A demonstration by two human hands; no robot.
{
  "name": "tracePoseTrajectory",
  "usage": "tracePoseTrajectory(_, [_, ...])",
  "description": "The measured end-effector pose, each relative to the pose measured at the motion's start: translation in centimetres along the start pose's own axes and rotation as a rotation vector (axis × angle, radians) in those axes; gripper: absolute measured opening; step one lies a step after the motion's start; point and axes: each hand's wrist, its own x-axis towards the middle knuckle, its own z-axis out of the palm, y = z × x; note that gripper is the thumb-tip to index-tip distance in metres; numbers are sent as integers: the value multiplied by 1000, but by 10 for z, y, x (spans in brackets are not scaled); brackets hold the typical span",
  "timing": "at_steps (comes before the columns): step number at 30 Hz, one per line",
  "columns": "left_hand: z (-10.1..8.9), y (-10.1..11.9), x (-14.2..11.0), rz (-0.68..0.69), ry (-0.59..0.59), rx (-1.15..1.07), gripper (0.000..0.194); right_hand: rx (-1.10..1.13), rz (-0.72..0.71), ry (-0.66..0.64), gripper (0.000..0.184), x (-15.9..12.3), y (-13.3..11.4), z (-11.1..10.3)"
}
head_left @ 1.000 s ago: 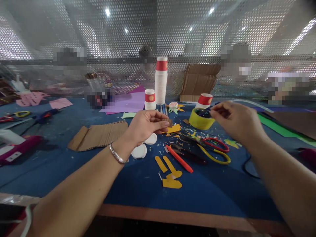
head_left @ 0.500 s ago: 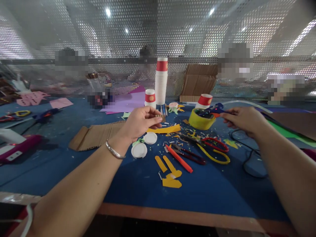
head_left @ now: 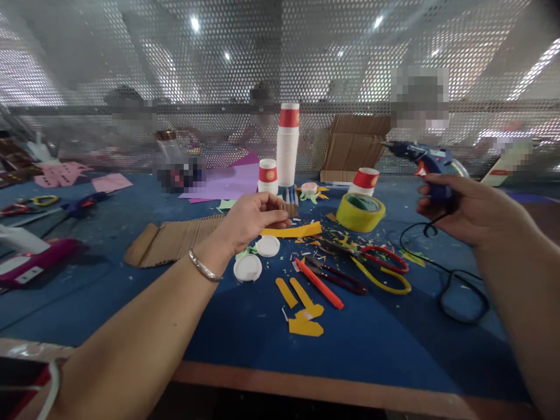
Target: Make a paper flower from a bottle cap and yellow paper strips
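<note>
My right hand (head_left: 476,204) is wrapped round the handle of a blue hot glue gun (head_left: 431,160), raised above the table with its nozzle towards the left. A black cord hangs from it. My left hand (head_left: 258,216) pinches a small brown cardboard piece (head_left: 290,210) near the middle of the table. Just below that hand lie a yellow paper strip (head_left: 297,231) and two white round lids (head_left: 247,268). Right of the hand stands a yellow tape roll (head_left: 361,213).
Scissors (head_left: 385,274), dark-handled pliers (head_left: 339,276), an orange marker (head_left: 321,284) and yellow paper cut-outs (head_left: 306,326) lie in front. Behind are a tall paper cup stack (head_left: 287,146) and purple paper (head_left: 219,181). Corrugated cardboard (head_left: 175,240) lies left. Perforated metal (head_left: 219,70) spans the back.
My right hand has lifted the glue gun off the tape roll, moving it up and right, and now grips its handle. My left hand has barely moved.
</note>
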Motion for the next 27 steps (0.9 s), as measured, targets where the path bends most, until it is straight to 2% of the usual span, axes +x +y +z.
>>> tracePoseTrajectory(2, [1,1,-1,-24,-5,3,9,182,104,-119,7,-5,-7,0])
tracePoseTrajectory(5, [0,1,-1,-36,-6,34,12,384,187,-231,16,-14,-13,3])
tracePoseTrajectory(9, [-3,-1,1,-3,23,32,24,706,288,-326,16,-24,-16,7])
tracePoseTrajectory(11, [-4,-3,2,24,25,27,26,787,285,-340,11,-28,-18,7])
tracePoseTrajectory(17, [-2,-6,3,83,1,11,21,831,232,-390,9,-34,-24,6])
tracePoseTrajectory(23, [-3,-5,3,101,-1,-17,33,796,193,-429,8,-39,-25,6])
tracePoseTrajectory(27, [-2,-5,2,127,13,40,37,752,150,-489,5,-43,-23,12])
